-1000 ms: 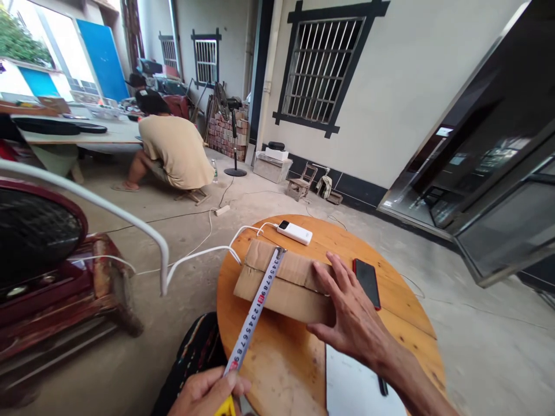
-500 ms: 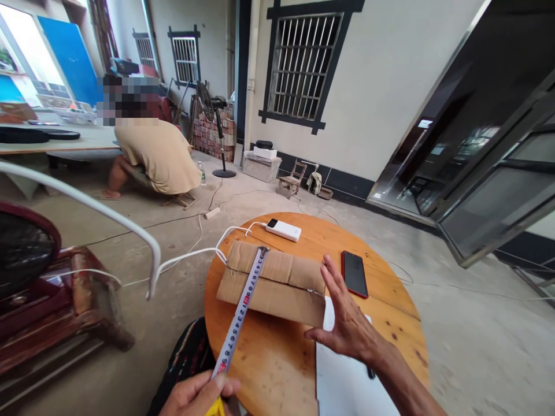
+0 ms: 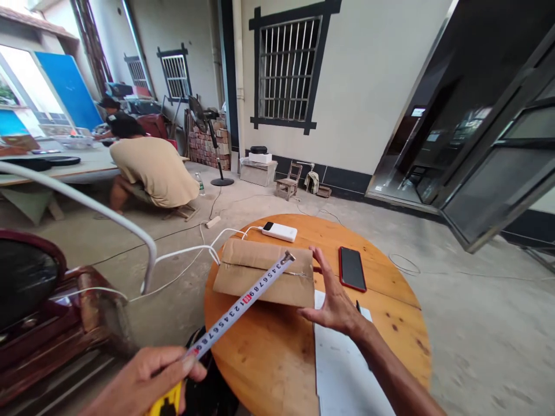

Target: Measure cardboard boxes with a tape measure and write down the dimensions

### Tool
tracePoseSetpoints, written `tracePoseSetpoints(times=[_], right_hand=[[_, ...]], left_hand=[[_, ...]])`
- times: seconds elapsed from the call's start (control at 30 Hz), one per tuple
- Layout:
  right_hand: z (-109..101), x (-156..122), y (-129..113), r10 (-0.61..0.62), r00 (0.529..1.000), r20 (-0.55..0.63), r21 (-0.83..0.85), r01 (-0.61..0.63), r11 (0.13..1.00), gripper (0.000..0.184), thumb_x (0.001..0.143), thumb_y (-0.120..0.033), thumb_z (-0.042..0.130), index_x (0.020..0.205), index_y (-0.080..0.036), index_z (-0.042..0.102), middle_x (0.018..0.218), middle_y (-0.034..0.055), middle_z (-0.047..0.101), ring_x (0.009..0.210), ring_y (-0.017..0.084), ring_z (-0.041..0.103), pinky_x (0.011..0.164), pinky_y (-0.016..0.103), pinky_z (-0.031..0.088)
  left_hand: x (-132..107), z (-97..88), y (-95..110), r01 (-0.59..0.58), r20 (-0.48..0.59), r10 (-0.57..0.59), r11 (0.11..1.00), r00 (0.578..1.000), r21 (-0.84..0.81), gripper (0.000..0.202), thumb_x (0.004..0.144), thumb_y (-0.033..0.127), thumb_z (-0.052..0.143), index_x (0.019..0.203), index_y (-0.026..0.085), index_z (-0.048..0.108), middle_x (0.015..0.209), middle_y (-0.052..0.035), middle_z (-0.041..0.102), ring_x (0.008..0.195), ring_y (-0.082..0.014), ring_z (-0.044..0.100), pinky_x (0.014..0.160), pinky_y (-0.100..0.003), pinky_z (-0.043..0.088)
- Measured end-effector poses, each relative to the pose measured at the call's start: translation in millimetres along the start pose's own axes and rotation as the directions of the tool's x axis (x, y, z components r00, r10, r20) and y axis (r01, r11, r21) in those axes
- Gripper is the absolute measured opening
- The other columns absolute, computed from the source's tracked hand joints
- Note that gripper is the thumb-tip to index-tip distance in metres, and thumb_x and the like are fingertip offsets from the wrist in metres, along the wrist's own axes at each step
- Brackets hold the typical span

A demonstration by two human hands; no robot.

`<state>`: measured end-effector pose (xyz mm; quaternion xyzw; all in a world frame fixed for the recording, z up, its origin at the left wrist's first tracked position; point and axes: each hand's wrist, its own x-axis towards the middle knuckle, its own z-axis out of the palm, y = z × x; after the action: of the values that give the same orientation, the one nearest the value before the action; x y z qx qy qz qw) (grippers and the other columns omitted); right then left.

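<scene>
Although its flaps look closed and hide any contents, the cardboard box (image 3: 255, 260) is plain to see on the round wooden desk (image 3: 277, 358), beyond the left hand and just beside the right. The left hand (image 3: 150, 372) grips a tape measure (image 3: 234, 311), its blade drawn out over the box. The right hand (image 3: 338, 306) is spread at the box's right end; fingertip contact cannot be confirmed. A power bank (image 3: 280, 231), phone (image 3: 352, 268) and white paper (image 3: 338, 358) share the desk. Beyond, a person (image 3: 151, 167) sits low near a standing fan (image 3: 197, 110).
</scene>
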<state>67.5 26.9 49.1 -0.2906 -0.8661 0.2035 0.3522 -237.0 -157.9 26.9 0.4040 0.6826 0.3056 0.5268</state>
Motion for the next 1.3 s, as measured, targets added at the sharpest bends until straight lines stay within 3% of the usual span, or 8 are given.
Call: tracePoseSetpoints(times=[0.17, 0.33, 0.5, 0.67, 0.9, 1.13, 1.2, 1.3], right_hand=[[-1, 2, -9, -0.026, 1.000, 0.014, 0.061, 0.025, 0.998, 0.118, 0.065, -0.039, 0.077, 0.149, -0.024, -0.005, 0.155, 0.0103, 0.013, 0.140, 0.030, 0.020, 0.112, 0.047, 0.026], [-6, -3, -13, 0.022, 1.000, 0.021, 0.114, -0.024, 0.993, 0.121, 0.064, -0.040, 0.078, 0.149, -0.024, -0.007, 0.155, 0.0104, 0.014, 0.140, 0.029, 0.021, 0.113, 0.045, 0.024], [-9, -10, -7, 0.056, 0.998, 0.021, 0.104, -0.058, 0.993, 0.122, 0.063, -0.042, 0.079, 0.148, -0.025, -0.007, 0.155, 0.0111, 0.015, 0.140, 0.029, 0.021, 0.112, 0.048, 0.024], [-8, -16, 4, 0.084, 0.996, 0.031, 0.104, -0.087, 0.991, 0.120, 0.063, -0.045, 0.078, 0.149, -0.026, -0.004, 0.155, 0.0114, 0.014, 0.139, 0.032, 0.022, 0.110, 0.052, 0.027], [-9, -15, 10, 0.105, 0.994, 0.031, 0.106, -0.107, 0.989, 0.120, 0.062, -0.042, 0.080, 0.149, -0.028, -0.002, 0.155, 0.0084, 0.014, 0.140, 0.031, 0.019, 0.111, 0.050, 0.025], [-5, -3, 17, 0.125, 0.990, -0.071, 0.179, -0.111, 0.978, 0.113, 0.063, -0.044, 0.078, 0.149, -0.027, 0.006, 0.153, 0.0105, 0.020, 0.137, 0.033, 0.025, 0.108, 0.049, 0.031], [-6, 7, 23, 0.242, 0.958, -0.155, 0.257, -0.197, 0.946, 0.110, 0.063, -0.046, 0.077, 0.148, -0.027, 0.010, 0.151, 0.0114, 0.024, 0.137, 0.032, 0.025, 0.106, 0.050, 0.033], [-9, 23, 33, 0.530, 0.825, -0.195, 0.502, -0.380, 0.777, 0.105, 0.065, -0.050, 0.074, 0.147, -0.022, 0.015, 0.145, 0.0150, 0.035, 0.134, 0.031, 0.033, 0.104, 0.049, 0.036]], left_hand=[[11, -38.9, 69, -0.163, 0.088, 0.142, 0.937, 0.986, 0.308, 0.051, 0.071, 0.065, 0.054, 0.064, 0.018, 0.072, 0.044, -0.0011, 0.059, 0.039, -0.0105, 0.046, 0.040, -0.018, 0.029], [24, -53.5, 132, -0.203, 0.236, 0.113, 0.892, 0.965, 0.404, 0.039, 0.070, 0.055, 0.061, 0.063, 0.019, 0.075, 0.049, -0.0019, 0.060, 0.044, -0.0125, 0.047, 0.041, -0.020, 0.030], [45, -56.1, 166, -0.261, 0.378, 0.090, 0.863, 0.922, 0.432, 0.034, 0.072, 0.049, 0.062, 0.062, 0.020, 0.075, 0.053, -0.0029, 0.063, 0.045, -0.0139, 0.047, 0.042, -0.022, 0.033], [69, -60.4, 188, -0.329, 0.488, 0.076, 0.825, 0.870, 0.459, 0.023, 0.071, 0.038, 0.067, 0.061, 0.020, 0.077, 0.062, -0.0053, 0.069, 0.062, -0.0191, 0.057, 0.060, -0.024, 0.042], [86, -62.4, 188, -0.279, 0.513, 0.022, 0.859, 0.858, 0.429, 0.023, 0.073, 0.037, 0.068, 0.062, 0.019, 0.076, 0.066, -0.0071, 0.073, 0.066, -0.0206, 0.062, 0.064, -0.025, 0.044], [78, -61.7, 168, -0.170, 0.395, 0.082, 0.966, 0.915, 0.193, 0.028, 0.077, 0.037, 0.060, 0.068, 0.014, 0.071, 0.068, -0.0036, 0.070, 0.052, -0.0130, 0.058, 0.052, -0.022, 0.039], [71, -53.2, 156, -0.173, 0.326, 0.138, 0.982, 0.935, 0.080, 0.031, 0.081, 0.038, 0.054, 0.071, 0.013, 0.069, 0.069, -0.0005, 0.069, 0.054, -0.0107, 0.057, 0.054, -0.020, 0.039], [60, -30.4, 131, -0.120, 0.271, 0.127, 0.992, 0.954, -0.044, 0.033, 0.077, 0.047, 0.058, 0.075, 0.015, 0.067, 0.078, -0.0055, 0.072, 0.058, -0.0138, 0.061, 0.056, -0.023, 0.043]])
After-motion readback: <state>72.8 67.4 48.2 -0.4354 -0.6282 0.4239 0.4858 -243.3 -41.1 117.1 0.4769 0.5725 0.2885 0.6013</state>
